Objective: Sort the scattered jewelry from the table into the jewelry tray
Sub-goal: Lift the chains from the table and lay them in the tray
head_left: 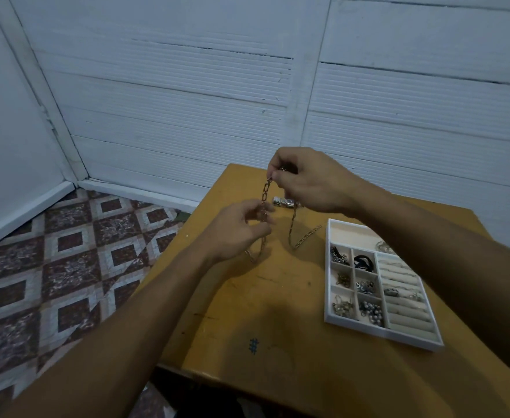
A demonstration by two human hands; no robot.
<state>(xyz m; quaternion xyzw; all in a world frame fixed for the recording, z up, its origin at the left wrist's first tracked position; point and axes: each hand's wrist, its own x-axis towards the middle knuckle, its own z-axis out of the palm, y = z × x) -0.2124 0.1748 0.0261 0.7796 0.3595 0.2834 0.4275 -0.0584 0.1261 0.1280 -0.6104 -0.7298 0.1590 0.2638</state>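
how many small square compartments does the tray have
6, in two columns of three at the near left of the jewelry tray: left column far, middle, near; right column the same. All hold small pieces. None look hidden.

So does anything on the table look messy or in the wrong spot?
Yes. A silvery watch lies alone on the table, far from the tray. The long chain is pinched up by the right hand, the left hand grips it too, and its loops trail on the table.
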